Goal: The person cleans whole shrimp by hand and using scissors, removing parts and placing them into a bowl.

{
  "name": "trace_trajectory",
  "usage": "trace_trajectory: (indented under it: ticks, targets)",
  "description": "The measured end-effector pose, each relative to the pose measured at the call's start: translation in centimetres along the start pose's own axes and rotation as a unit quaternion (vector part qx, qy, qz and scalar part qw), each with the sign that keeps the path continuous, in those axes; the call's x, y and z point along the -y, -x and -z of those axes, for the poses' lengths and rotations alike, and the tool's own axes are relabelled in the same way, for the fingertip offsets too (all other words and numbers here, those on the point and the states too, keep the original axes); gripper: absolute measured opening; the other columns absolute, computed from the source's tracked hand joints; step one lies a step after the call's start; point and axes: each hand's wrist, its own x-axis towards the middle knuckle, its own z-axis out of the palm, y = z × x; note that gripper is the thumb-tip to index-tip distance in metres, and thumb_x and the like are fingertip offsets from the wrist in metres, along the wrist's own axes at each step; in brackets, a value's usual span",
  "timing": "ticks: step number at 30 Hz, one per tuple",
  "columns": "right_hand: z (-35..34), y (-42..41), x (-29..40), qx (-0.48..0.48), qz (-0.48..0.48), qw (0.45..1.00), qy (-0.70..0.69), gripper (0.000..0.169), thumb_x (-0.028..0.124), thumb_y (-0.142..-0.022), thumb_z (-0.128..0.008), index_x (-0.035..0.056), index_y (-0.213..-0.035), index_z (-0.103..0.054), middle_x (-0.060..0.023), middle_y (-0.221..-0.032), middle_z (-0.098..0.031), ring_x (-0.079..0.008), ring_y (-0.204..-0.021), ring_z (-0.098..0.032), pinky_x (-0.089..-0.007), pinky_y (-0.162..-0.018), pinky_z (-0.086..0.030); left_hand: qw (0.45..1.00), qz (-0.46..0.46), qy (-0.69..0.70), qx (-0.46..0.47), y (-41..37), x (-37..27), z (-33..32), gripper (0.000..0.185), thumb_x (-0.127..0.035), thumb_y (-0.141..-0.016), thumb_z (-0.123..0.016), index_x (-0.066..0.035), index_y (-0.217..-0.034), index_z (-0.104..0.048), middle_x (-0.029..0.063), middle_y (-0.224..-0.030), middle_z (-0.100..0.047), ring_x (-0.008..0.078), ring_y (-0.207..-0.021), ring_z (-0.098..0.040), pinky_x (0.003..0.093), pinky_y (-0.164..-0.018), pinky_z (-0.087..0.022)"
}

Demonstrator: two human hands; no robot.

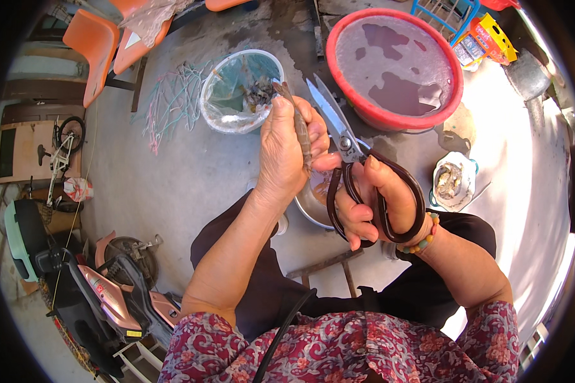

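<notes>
My left hand grips a raw mantis shrimp, held lengthwise with one end pointing up and away from me. Just to its right, my right hand has fingers through the dark handles of steel scissors; the blades are slightly apart and touch nothing. Below both hands a metal basin stands on the floor, partly hidden by the hands and scissors. Beyond my left hand, a bucket lined with a clear plastic bag holds a dark heap of scraps.
A red tub of foamy water stands at the upper right. A white dish with pale pieces sits to the right. Tangled strings lie left of the bucket. Orange chairs are upper left, a motor scooter lower left.
</notes>
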Motion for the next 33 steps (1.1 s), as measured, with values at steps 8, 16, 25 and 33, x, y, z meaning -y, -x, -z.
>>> trace_trajectory:
  ticks: [8, 16, 25, 33]
  targets:
    - [0.0, 1.1, 1.6, 0.003, -0.065, 0.991, 0.119, 0.050, 0.039, -0.097, -0.031, -0.0003, -0.124, -0.043, 0.0021, -0.056, -0.038, -0.0055, -0.040, -0.040, -0.0214, -0.044, -0.047, 0.994, 0.064, 0.086, -0.029, -0.4, -1.6, 1.7, 0.038, -0.042, -0.097, -0.037, -0.010, -0.078, -0.042, -0.0003, -0.065, -0.038, 0.0103, -0.055, -0.036, 0.0239, -0.047, -0.030]
    - [0.3, 1.9, 1.5, 0.026, -0.155, 0.978, 0.136, 0.053, 0.042, -0.094, -0.040, -0.0006, -0.126, -0.043, 0.0020, -0.060, -0.040, -0.0043, -0.045, -0.040, -0.0198, -0.048, -0.044, 0.995, 0.079, 0.024, -0.048, 0.1, -2.8, 2.7, 0.032, -0.037, -0.097, -0.041, -0.006, -0.091, -0.049, 0.0020, -0.073, -0.043, 0.0093, -0.059, -0.041, 0.0193, -0.041, -0.032]
    - [0.7, 1.8, 1.3, 0.056, -0.191, 0.970, 0.141, 0.055, 0.043, -0.093, -0.041, -0.0030, -0.123, -0.045, 0.0011, -0.061, -0.040, -0.0055, -0.046, -0.040, -0.0211, -0.049, -0.045, 0.990, 0.135, 0.036, 0.003, 0.9, -3.8, 4.3, 0.031, -0.037, -0.097, -0.039, -0.008, -0.089, -0.047, 0.0037, -0.074, -0.048, 0.0078, -0.055, -0.044, 0.0174, -0.040, -0.034]
    - [0.9, 1.6, 0.9, 0.037, -0.212, 0.966, 0.146, 0.069, 0.052, -0.084, -0.053, -0.0068, -0.120, -0.044, 0.0011, -0.058, -0.044, -0.0044, -0.043, -0.043, -0.0216, -0.048, -0.051, 0.988, 0.152, 0.025, 0.010, 1.3, -4.1, 4.5, 0.031, -0.035, -0.098, -0.037, -0.006, -0.092, -0.046, 0.0041, -0.074, -0.044, 0.0085, -0.059, -0.041, 0.0170, -0.038, -0.029]
